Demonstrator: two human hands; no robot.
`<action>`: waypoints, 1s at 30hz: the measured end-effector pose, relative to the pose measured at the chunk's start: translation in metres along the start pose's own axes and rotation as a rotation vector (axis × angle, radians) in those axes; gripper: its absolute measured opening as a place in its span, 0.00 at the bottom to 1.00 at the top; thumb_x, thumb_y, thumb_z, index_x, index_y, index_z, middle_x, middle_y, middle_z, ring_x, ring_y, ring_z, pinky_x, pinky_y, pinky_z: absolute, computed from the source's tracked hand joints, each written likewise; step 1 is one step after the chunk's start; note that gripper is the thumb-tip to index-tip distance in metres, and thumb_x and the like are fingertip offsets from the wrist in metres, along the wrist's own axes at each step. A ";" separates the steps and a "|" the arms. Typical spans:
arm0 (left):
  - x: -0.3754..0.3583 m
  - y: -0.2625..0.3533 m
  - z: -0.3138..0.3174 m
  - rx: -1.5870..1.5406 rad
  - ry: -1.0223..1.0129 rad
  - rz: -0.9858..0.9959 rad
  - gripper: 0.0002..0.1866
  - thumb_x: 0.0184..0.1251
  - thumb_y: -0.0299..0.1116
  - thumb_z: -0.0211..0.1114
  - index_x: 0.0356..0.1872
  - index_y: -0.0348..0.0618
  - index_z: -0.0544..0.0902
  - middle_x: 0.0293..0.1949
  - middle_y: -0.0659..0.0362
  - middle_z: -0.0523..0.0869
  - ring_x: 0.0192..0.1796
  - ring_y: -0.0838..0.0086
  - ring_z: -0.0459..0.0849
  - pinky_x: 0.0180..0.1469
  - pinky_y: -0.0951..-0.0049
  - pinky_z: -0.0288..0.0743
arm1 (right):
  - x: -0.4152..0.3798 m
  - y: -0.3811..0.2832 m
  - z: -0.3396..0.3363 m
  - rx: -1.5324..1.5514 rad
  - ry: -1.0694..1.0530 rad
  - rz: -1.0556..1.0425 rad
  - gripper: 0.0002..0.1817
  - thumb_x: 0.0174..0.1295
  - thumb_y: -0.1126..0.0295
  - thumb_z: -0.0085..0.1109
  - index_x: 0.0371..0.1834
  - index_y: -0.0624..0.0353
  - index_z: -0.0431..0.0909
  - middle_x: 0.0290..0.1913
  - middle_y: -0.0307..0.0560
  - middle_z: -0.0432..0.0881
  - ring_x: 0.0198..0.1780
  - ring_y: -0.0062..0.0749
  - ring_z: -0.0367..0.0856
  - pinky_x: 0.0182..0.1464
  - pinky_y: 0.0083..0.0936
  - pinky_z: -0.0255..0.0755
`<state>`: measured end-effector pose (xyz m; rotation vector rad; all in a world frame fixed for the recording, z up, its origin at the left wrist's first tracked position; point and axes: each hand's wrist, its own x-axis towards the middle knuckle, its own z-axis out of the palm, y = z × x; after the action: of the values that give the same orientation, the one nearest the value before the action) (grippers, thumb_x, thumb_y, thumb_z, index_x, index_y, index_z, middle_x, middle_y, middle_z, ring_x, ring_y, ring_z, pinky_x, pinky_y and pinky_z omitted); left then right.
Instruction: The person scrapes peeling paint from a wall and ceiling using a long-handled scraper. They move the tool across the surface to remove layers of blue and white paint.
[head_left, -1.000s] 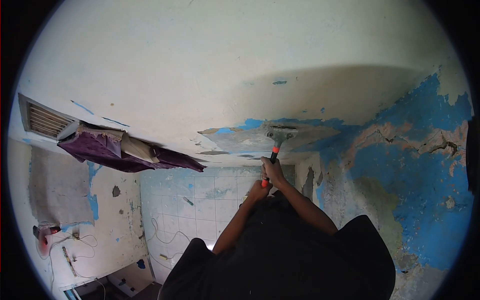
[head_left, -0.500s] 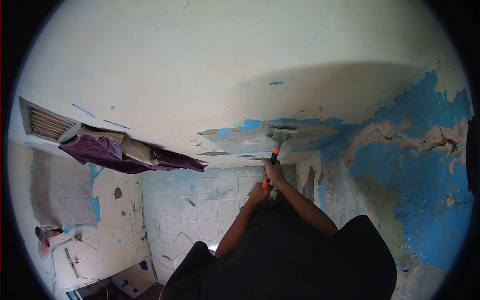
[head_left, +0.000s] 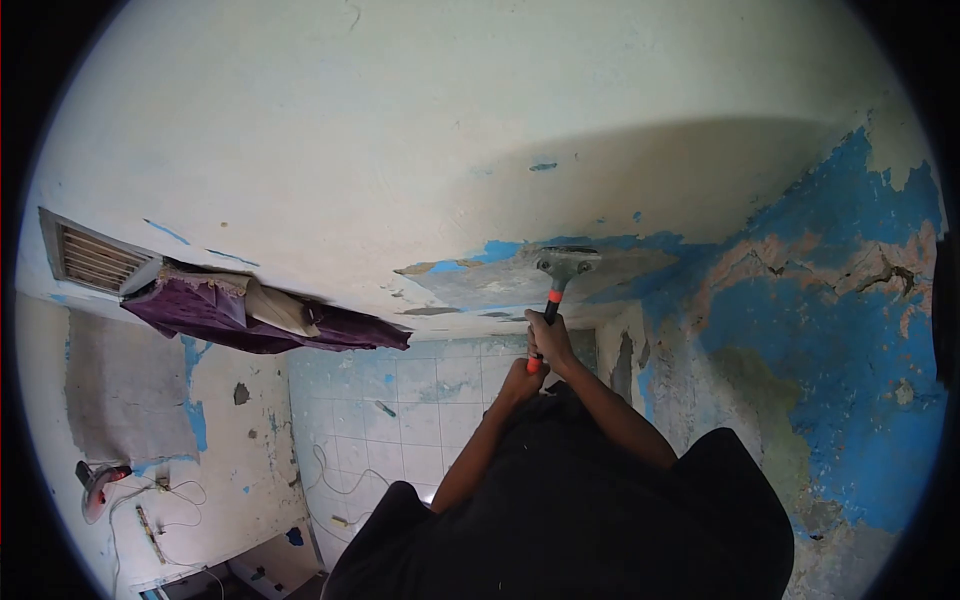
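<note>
A long-handled scraper [head_left: 568, 264] with a wide grey metal head and a black handle with red-orange bands is in both my hands. Higher on the handle, my right hand [head_left: 549, 342] is closed around it. My left hand [head_left: 524, 379] wraps the lower end near the red-orange tip. The blade edge appears to rest on a wall [head_left: 340, 150], at a bare grey patch [head_left: 480, 287] bordered by peeling blue paint [head_left: 502, 249]. The palms and the inner fingers are hidden.
On the left, purple cloth [head_left: 220, 315] hangs below a slatted vent [head_left: 100, 255]. Blue, cracked wall [head_left: 860, 400] rises at right. Below lies a tiled floor [head_left: 420, 425] with a cable [head_left: 340, 490]. A red-and-black power tool [head_left: 100, 488] sits at lower left.
The scraper head has shifted slightly up and to the right along the grey patch. Both hands keep their hold, and the view has moved a little.
</note>
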<state>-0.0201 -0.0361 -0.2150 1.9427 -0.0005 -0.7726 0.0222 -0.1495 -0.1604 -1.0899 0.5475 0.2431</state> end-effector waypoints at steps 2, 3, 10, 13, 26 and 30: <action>0.004 -0.004 0.001 -0.016 -0.012 -0.023 0.17 0.54 0.40 0.61 0.19 0.33 0.77 0.16 0.55 0.78 0.21 0.71 0.76 0.27 0.66 0.68 | 0.006 0.005 -0.002 0.006 0.003 0.005 0.21 0.62 0.61 0.52 0.13 0.51 0.58 0.08 0.33 0.58 0.08 0.20 0.57 0.12 0.23 0.57; 0.001 -0.003 0.000 -0.013 -0.027 -0.036 0.17 0.54 0.40 0.61 0.19 0.33 0.77 0.16 0.55 0.78 0.21 0.72 0.76 0.26 0.66 0.68 | 0.005 0.008 -0.003 0.020 0.003 0.014 0.21 0.61 0.61 0.52 0.13 0.51 0.58 0.08 0.33 0.57 0.08 0.20 0.57 0.12 0.23 0.57; -0.004 0.017 -0.004 -0.036 -0.041 -0.109 0.16 0.54 0.40 0.61 0.19 0.35 0.77 0.15 0.57 0.77 0.20 0.73 0.75 0.26 0.67 0.67 | 0.005 0.002 -0.002 0.053 0.007 0.028 0.20 0.60 0.63 0.53 0.12 0.53 0.61 0.09 0.33 0.60 0.08 0.20 0.58 0.11 0.23 0.56; -0.004 0.014 -0.003 -0.050 -0.041 -0.027 0.16 0.54 0.40 0.60 0.19 0.34 0.77 0.15 0.57 0.77 0.20 0.73 0.76 0.26 0.67 0.67 | 0.002 -0.001 -0.001 0.036 0.018 -0.013 0.20 0.61 0.63 0.53 0.12 0.53 0.61 0.09 0.32 0.60 0.08 0.19 0.58 0.11 0.22 0.56; 0.004 0.002 -0.001 -0.068 -0.040 -0.013 0.16 0.53 0.40 0.60 0.20 0.34 0.77 0.16 0.56 0.78 0.20 0.72 0.76 0.26 0.67 0.68 | 0.000 -0.004 0.005 -0.055 0.052 -0.037 0.21 0.61 0.61 0.53 0.12 0.52 0.60 0.08 0.33 0.60 0.07 0.20 0.58 0.11 0.22 0.56; 0.007 -0.010 0.004 -0.075 -0.001 0.065 0.16 0.53 0.40 0.61 0.20 0.35 0.77 0.15 0.57 0.77 0.19 0.73 0.75 0.25 0.68 0.67 | -0.005 -0.009 0.006 -0.073 0.038 -0.025 0.21 0.60 0.61 0.53 0.12 0.52 0.60 0.09 0.33 0.60 0.08 0.20 0.59 0.12 0.22 0.57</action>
<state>-0.0202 -0.0369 -0.2276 1.8619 -0.0342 -0.7206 0.0236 -0.1481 -0.1484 -1.1738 0.5626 0.2221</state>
